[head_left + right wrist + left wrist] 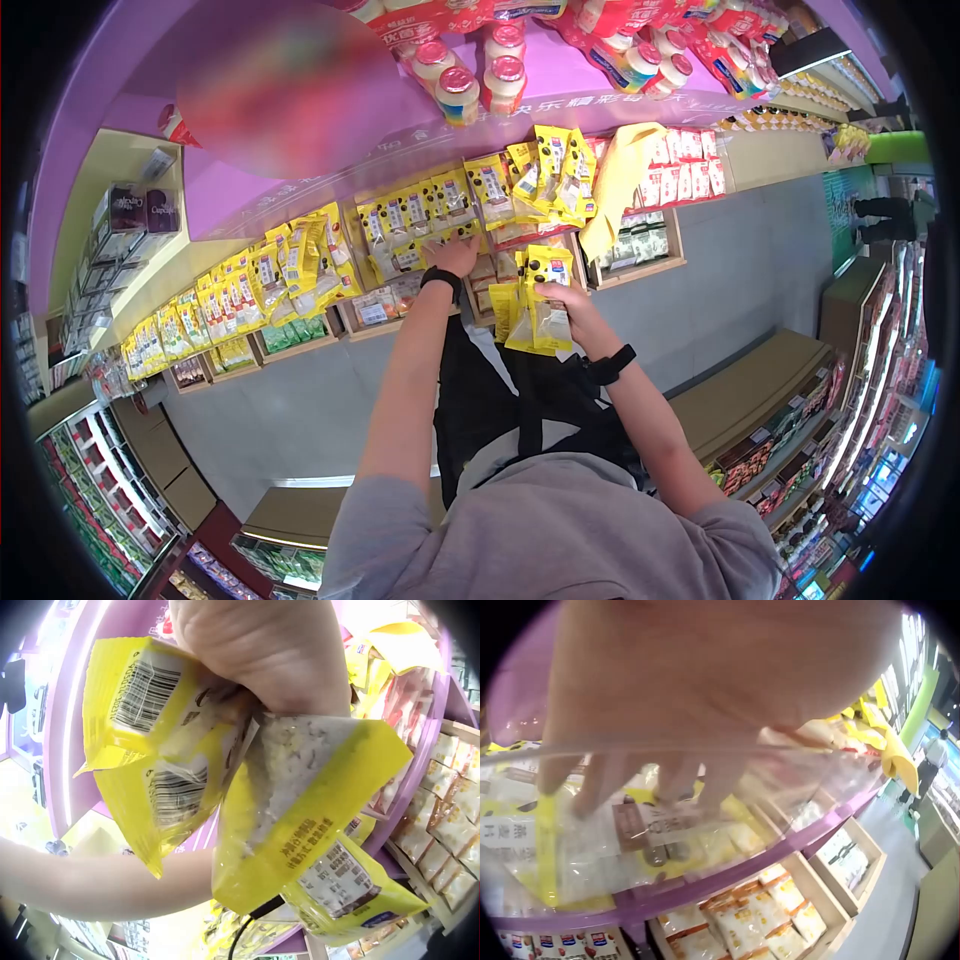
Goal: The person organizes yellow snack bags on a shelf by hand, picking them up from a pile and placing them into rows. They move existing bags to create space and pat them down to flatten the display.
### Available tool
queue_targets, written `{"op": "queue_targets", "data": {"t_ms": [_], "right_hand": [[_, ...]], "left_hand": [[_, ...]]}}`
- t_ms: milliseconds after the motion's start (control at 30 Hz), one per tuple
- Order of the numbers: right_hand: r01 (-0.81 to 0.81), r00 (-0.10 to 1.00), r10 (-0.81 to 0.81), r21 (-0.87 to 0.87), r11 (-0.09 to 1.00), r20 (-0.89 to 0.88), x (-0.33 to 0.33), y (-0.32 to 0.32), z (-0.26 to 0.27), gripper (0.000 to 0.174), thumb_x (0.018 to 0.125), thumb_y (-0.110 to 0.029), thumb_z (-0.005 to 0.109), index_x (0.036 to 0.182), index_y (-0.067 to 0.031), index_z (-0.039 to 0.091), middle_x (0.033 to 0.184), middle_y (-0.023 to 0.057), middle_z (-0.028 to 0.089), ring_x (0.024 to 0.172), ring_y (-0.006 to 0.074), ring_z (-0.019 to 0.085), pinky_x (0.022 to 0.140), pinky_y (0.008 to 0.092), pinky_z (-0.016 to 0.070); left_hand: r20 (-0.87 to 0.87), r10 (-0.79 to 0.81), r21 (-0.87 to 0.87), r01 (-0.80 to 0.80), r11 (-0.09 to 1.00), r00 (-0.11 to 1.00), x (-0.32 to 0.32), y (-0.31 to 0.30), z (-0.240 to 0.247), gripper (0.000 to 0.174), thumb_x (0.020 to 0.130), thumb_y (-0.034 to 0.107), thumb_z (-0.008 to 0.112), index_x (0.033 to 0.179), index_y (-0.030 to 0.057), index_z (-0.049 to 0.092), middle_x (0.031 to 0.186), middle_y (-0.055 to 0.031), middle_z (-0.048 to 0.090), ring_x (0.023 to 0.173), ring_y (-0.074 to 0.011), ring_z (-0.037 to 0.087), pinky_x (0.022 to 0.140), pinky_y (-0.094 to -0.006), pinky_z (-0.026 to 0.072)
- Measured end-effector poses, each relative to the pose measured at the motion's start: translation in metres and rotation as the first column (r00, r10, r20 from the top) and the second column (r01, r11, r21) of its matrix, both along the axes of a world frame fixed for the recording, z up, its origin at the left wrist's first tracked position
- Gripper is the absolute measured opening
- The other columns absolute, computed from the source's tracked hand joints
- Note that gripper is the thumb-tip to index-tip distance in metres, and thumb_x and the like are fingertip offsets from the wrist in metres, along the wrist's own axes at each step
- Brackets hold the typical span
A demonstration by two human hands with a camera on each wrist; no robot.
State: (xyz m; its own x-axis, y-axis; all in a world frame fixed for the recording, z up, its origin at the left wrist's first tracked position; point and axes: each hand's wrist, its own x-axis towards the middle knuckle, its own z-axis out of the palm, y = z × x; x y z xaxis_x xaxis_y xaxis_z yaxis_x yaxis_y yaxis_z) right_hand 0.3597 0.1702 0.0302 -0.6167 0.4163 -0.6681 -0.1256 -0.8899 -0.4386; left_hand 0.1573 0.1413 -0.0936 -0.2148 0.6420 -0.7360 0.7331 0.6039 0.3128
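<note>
My left hand (456,256) reaches into a display bin of yellow-and-white snack packets (405,215). In the left wrist view its fingers stretch down over the packets (660,832), past the edge of a clear plastic guard (795,784). My right hand (570,308) grips several yellow packets (548,325) in front of the shelf. Up close in the right wrist view, two of these show barcodes (146,694), and another has a clear window (289,769) with pale bits inside. The fingertips of the right hand are mostly hidden behind the packets.
More yellow packets (285,265) fill the bins at left. A yellow cloth-like piece (618,185) hangs at right beside red-and-white packets (680,165). Wooden trays (630,255) sit below. Bottled drinks (457,90) stand on the purple shelf above. A person (932,761) stands farther along the aisle.
</note>
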Motion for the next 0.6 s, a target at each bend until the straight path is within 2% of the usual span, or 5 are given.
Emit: {"op": "queue_targets", "data": {"t_ms": [100, 233, 300, 433, 600], "right_hand": [[0.021, 0.999, -0.021, -0.001, 1.000, -0.042, 0.003, 0.009, -0.002, 0.034, 0.072, -0.003, 0.057, 0.104, -0.0017, 0.045, 0.089, 0.0078, 0.056, 0.078, 0.0177, 0.058, 0.068, 0.0312, 0.0483], [0.009, 0.990, -0.026, -0.126, 0.992, -0.138, -0.004, 0.018, 0.002, 0.033, 0.073, -0.001, 0.055, 0.104, -0.0006, 0.045, 0.091, 0.0098, 0.056, 0.081, 0.0203, 0.058, 0.069, 0.0335, 0.0494], [-0.005, 0.978, -0.027, -0.153, 0.988, -0.207, -0.014, 0.015, 0.006, 0.031, 0.073, -0.001, 0.054, 0.103, 0.0006, 0.045, 0.093, 0.0112, 0.056, 0.081, 0.0213, 0.058, 0.069, 0.0342, 0.0497], [-0.096, 0.962, 0.047, -0.173, 0.980, -0.268, -0.036, 0.013, 0.025, 0.029, 0.074, -0.003, 0.056, 0.101, 0.0014, 0.047, 0.093, 0.0126, 0.056, 0.080, 0.0213, 0.058, 0.068, 0.0332, 0.0500], [-0.212, 0.926, 0.168, -0.099, 0.972, -0.337, -0.048, 0.009, 0.053, 0.025, 0.076, -0.008, 0.054, 0.099, 0.0031, 0.050, 0.091, 0.0120, 0.057, 0.079, 0.0193, 0.059, 0.069, 0.0305, 0.0493]], "left_hand": [[-0.157, 0.096, 0.292, -0.047, 0.955, 0.983, 0.012, -0.026, 0.015, 0.048, 0.087, 0.040, 0.022, 0.116, 0.0105, 0.045, 0.129, -0.0087, 0.034, 0.119, -0.0276, 0.030, 0.092, -0.0630, 0.0088], [0.359, 0.121, 0.614, -0.332, 0.716, 0.925, 0.024, -0.061, 0.076, 0.037, 0.090, 0.028, 0.028, 0.110, 0.0025, 0.047, 0.113, -0.0106, 0.050, 0.104, -0.0243, 0.046, 0.089, -0.0397, 0.0325], [0.834, 0.435, 0.014, -0.801, 0.598, 0.340, 0.040, -0.076, 0.105, 0.038, 0.089, 0.030, 0.032, 0.106, -0.0004, 0.048, 0.107, -0.0091, 0.052, 0.096, -0.0179, 0.050, 0.084, -0.0275, 0.0364], [0.750, 0.298, 0.402, -0.764, 0.504, 0.591, 0.057, -0.092, 0.140, 0.032, 0.085, 0.017, 0.048, 0.111, -0.0010, 0.042, 0.104, -0.0080, 0.052, 0.095, -0.0129, 0.048, 0.082, -0.0250, 0.0375], [0.878, 0.207, 0.362, -0.882, 0.302, 0.431, 0.043, -0.117, 0.144, 0.030, 0.087, 0.018, 0.041, 0.112, 0.0007, 0.042, 0.104, -0.0059, 0.052, 0.091, -0.0129, 0.051, 0.078, -0.0256, 0.0415]]}}
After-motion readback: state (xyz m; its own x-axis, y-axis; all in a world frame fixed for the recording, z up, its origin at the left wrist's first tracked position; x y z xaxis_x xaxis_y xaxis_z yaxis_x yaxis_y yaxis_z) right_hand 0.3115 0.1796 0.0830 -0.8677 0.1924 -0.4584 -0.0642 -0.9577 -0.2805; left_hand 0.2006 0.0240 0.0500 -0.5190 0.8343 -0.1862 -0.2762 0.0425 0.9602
